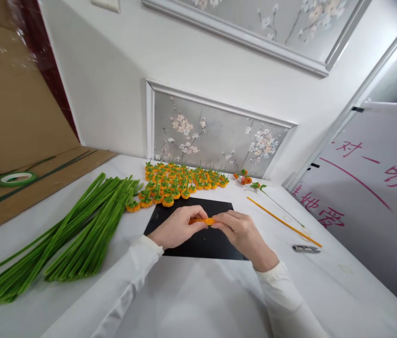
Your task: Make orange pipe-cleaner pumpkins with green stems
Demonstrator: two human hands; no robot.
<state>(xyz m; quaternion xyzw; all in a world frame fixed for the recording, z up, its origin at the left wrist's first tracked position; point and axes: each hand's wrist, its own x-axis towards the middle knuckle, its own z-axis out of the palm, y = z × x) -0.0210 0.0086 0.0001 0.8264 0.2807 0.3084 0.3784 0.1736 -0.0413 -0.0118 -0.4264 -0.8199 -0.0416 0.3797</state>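
Between my two hands is a short folded piece of orange pipe cleaner (pixel 209 221), pinched at both ends. My left hand (pixel 183 225) grips its left end with thumb and fingers closed. On its right end, the fingertips of my right hand (pixel 242 232) are pressed together. Both hands are just above a black mat (pixel 216 244) on the white table. Behind the mat stand many small orange fuzzy flower heads (pixel 168 201) with green tops and stems. A straight orange pipe cleaner (pixel 283 220) lies to the right of my right hand.
Two bundles of green pipe cleaners (pixel 89 239) cover the table's left side. Small metal snips (pixel 306 249) lie at the right, near a finished flower on a thin stem (pixel 257 186). Green tape (pixel 16 179) rests on cardboard at far left. A whiteboard (pixel 367 197) borders the right.
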